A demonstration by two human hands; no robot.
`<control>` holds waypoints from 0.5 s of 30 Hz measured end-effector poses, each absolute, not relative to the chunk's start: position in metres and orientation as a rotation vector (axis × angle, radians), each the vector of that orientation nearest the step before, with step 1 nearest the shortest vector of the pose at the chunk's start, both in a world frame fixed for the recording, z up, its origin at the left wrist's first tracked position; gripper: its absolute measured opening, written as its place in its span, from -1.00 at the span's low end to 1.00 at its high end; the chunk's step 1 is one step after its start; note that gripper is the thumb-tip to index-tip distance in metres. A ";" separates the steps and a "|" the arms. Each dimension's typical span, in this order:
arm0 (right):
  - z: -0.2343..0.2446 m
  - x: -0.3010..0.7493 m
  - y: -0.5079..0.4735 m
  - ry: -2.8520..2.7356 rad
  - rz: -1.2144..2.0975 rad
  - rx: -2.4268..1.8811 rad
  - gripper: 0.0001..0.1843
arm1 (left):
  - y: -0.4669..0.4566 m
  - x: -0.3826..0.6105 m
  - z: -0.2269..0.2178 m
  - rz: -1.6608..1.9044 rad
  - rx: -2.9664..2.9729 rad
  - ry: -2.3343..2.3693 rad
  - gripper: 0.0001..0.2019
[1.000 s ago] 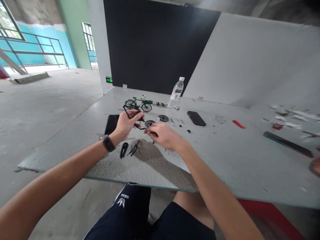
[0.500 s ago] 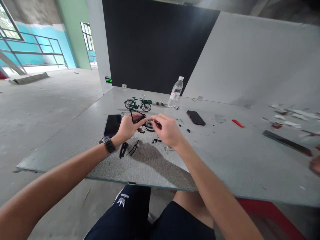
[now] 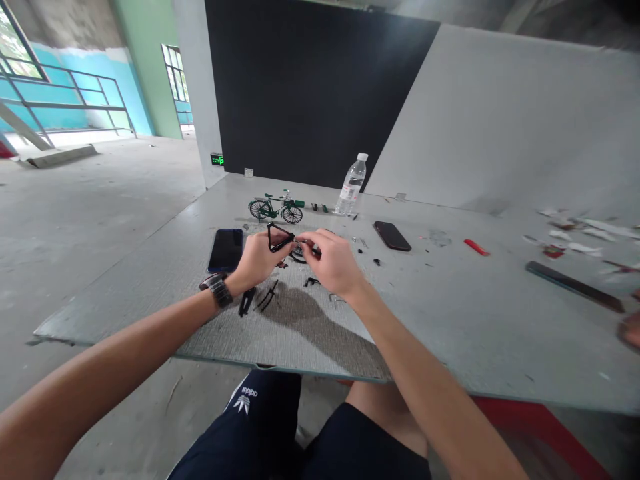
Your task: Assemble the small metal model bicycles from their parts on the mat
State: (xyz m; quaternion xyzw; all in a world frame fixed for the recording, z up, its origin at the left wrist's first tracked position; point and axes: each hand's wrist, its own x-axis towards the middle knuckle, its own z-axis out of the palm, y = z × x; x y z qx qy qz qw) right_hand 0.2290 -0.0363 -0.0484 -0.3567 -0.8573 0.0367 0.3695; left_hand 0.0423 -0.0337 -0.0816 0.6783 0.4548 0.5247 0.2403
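Grey, textured worktop [image 3: 450,320]: before the green bike [image 3: 277,209], the left hand [image 3: 257,259] grips a thin black triangular frame [image 3: 280,237]; the right hand [image 3: 333,263] pinches a tiny part [image 3: 307,243] beside it.

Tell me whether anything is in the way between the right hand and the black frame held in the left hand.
Nothing visible. The right hand touches the black frame, which the left hand holds above the table; loose parts lie below.

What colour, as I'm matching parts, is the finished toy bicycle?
Green frame, black wheels; toy bicycle clearest in head view.
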 end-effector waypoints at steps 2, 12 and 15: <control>-0.049 0.228 -0.036 -2.199 0.096 -0.914 -0.72 | -0.033 0.042 -0.083 1.444 1.895 1.264 -0.79; -0.049 0.226 -0.038 -2.190 0.098 -0.948 -0.75 | -0.035 0.042 -0.083 1.479 2.070 1.355 -0.84; -0.051 0.225 -0.038 -2.177 0.097 -0.947 -0.77 | -0.038 0.043 -0.080 1.477 2.115 1.382 -0.86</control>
